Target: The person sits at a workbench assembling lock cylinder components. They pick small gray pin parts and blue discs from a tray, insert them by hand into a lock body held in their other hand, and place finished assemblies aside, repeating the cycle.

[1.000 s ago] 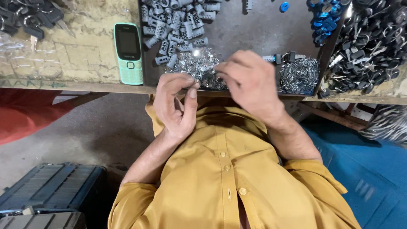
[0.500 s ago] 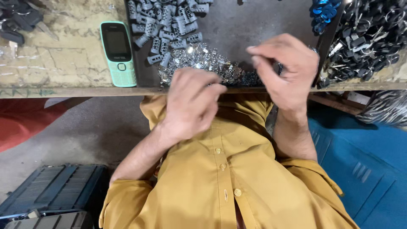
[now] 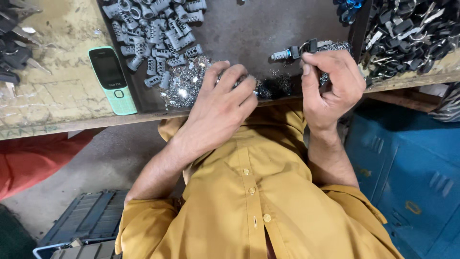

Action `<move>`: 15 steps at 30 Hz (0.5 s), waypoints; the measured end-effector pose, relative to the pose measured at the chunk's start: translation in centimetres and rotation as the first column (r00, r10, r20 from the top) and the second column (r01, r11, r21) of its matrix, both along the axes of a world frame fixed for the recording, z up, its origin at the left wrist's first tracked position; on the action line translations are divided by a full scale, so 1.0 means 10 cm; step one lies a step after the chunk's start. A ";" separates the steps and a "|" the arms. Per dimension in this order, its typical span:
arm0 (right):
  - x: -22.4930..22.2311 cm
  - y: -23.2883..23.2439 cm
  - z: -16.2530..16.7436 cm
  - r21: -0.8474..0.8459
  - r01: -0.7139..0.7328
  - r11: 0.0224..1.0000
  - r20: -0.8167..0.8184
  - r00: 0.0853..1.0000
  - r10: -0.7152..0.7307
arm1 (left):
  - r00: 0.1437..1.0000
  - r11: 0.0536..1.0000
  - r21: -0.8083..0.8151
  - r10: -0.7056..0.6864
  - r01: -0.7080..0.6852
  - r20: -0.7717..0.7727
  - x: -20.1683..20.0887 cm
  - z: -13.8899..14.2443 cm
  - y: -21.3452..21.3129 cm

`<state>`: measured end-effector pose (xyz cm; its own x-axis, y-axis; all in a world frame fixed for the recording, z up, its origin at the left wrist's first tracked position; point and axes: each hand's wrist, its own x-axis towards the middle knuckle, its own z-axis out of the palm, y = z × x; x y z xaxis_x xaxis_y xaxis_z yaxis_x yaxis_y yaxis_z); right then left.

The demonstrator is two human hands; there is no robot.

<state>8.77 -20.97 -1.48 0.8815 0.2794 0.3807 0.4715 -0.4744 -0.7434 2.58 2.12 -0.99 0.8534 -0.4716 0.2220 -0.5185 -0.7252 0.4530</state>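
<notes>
My right hand (image 3: 330, 81) holds a small grey lock cylinder with a black-headed key (image 3: 293, 52) in it, pinched between thumb and fingers above the dark metal tray (image 3: 258, 29). My left hand (image 3: 221, 106) rests palm down on a heap of small shiny metal bits (image 3: 184, 88) at the tray's near edge, its fingertips curled into the pile. Whether it grips any piece is hidden. A pile of several grey lock cylinders (image 3: 153, 31) lies at the tray's far left.
A green push-button phone (image 3: 111, 79) lies on the worn bench left of the tray. Black keys (image 3: 14, 48) sit at far left, a heap of black-headed keys (image 3: 407, 29) at right. Blue parts (image 3: 349, 7) lie at the top. Below are a blue cabinet (image 3: 407, 172) and a dark crate (image 3: 86, 220).
My right hand rose from the shiny pile and now holds the cylinder with its key up. My left hand moved from the bench edge onto the pile of metal bits.
</notes>
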 end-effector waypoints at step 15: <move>0.05 -0.07 -0.09 0.057 0.017 0.998 -0.028 1.000 -0.015 | 0.995 0.993 0.070 0.096 -0.095 -0.011 0.08 -0.05 -0.06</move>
<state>9.25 -21.63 -2.33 0.8958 0.2437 0.3716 0.4435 -0.4381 -0.7819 3.38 1.56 -1.52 0.8980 -0.4019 0.1791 -0.4395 -0.8009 0.4067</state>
